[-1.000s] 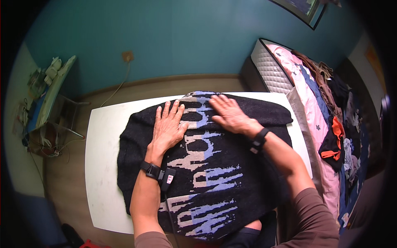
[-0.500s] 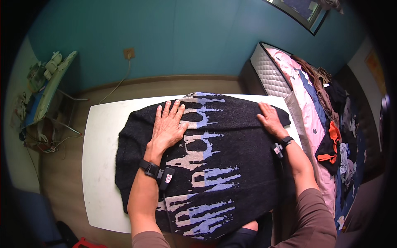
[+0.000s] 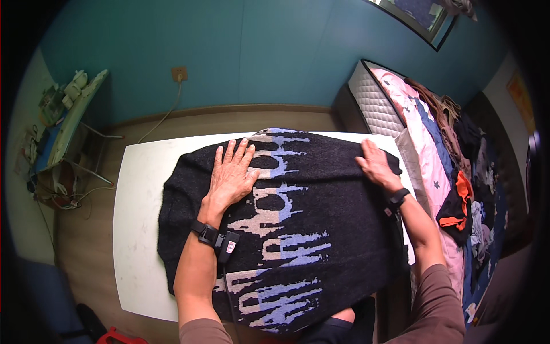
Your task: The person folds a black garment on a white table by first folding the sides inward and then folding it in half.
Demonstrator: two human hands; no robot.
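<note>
A black knitted sweater (image 3: pixel 344 223) with a jagged beige and blue pattern lies spread over a white table (image 3: pixel 137 229). Its lower edge hangs over the table's near side, by my lap. My left hand (image 3: pixel 230 175) rests flat on the upper left of the knit, fingers stretched out and pointing away from me. On the upper right, close to the sweater's far edge, lies my right hand (image 3: pixel 378 165), palm down with extended fingers. Neither hand grips the cloth. Each wrist wears a black strap with a small device on it.
A bed (image 3: pixel 395 103) with pink bedding stands to the right, heaped with clothes (image 3: pixel 475 155). Against the left wall is a small desk (image 3: pixel 71 126) with cluttered items and cables. A wall socket (image 3: pixel 179 73) with a cord is on the teal wall; a red object (image 3: pixel 120 337) sits lower left.
My right hand has shifted slightly, its forearm swinging outward to the right. The sweater's right side now lies farther out over the table. My left hand stays nearly in place.
</note>
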